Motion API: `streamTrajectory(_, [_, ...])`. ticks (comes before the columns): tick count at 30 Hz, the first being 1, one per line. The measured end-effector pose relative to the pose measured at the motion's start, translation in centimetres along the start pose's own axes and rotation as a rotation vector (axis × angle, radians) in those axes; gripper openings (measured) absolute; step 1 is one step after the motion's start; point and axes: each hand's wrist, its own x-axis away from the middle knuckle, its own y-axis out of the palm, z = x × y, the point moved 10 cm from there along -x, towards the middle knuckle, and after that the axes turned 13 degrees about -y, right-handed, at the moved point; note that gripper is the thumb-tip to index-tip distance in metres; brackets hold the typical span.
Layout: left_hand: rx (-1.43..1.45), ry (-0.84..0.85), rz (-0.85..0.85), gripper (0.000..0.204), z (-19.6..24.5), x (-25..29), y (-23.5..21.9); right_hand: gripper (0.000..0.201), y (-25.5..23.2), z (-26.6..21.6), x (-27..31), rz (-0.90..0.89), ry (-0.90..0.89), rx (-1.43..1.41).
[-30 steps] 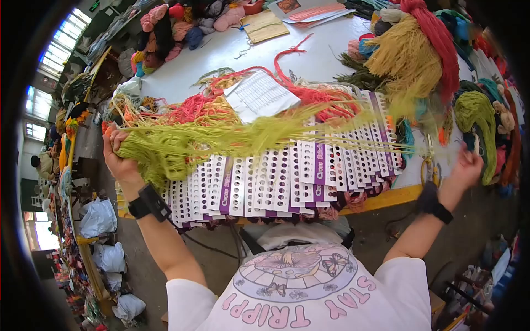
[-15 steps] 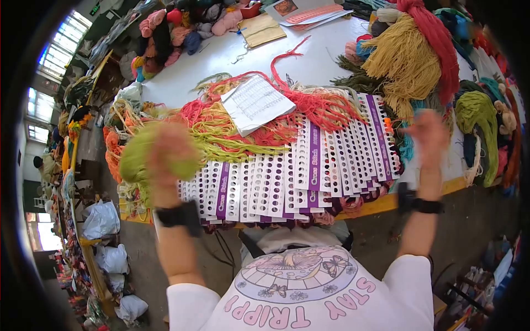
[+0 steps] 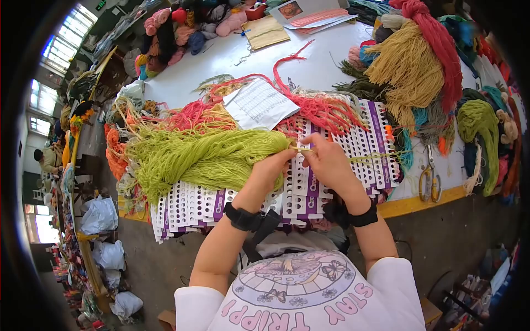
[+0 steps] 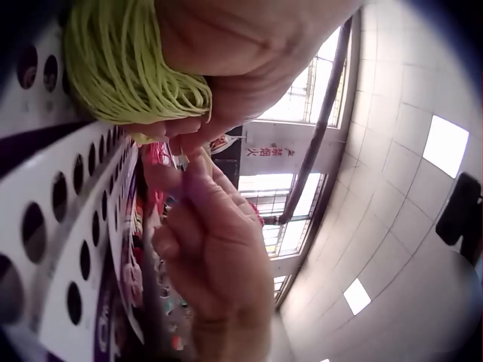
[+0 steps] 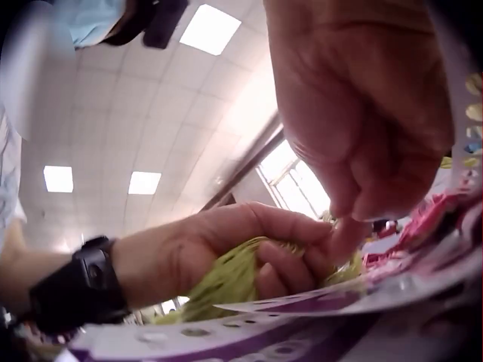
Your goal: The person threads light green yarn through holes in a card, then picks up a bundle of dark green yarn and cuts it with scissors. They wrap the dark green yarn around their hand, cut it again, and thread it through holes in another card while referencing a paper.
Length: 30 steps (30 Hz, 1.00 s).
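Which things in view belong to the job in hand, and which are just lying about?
Seemingly in the job:
green yarn, in the grip of the left hand
right hand, pinching close beside it
holed cards beneath
perhaps scissors, untouched

Seemingly lying about:
tan yarn
papers farther back
white bags

Room over the far tabletop (image 3: pixel 221 62), red yarn (image 3: pixel 331 113) before it.

L forearm (image 3: pixel 221 251) & R forearm (image 3: pixel 378 241) fwd, angled in; L hand (image 3: pixel 272 170) curled, R hand (image 3: pixel 329 165) pinching, fingertips v. close together.
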Motion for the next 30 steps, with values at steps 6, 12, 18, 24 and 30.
streamTrajectory(6, [-0.254,0.223,0.176,0.013,2.0,2.5,-0.3,0.015,-1.2,0.4,-0.2,0.075,0.105,-0.056])
streamTrajectory(12, [-0.113,0.033,0.122,0.015,0.4,-1.1,-0.1,0.015,-1.5,0.5,-1.4,0.151,-0.101,0.01])
streamTrajectory(18, [-0.047,0.132,0.156,0.016,0.2,-0.5,-0.9,0.016,-1.8,0.5,-0.7,0.06,-0.138,0.321])
streamTrajectory(24, [0.115,0.013,0.096,0.018,-0.1,1.2,-1.3,0.017,-1.8,3.6,0.2,0.254,-0.023,-0.053])
streamTrajectory(30, [0.411,0.026,0.119,0.023,1.8,2.8,-4.2,0.018,-1.3,4.7,0.6,0.278,0.034,-0.252])
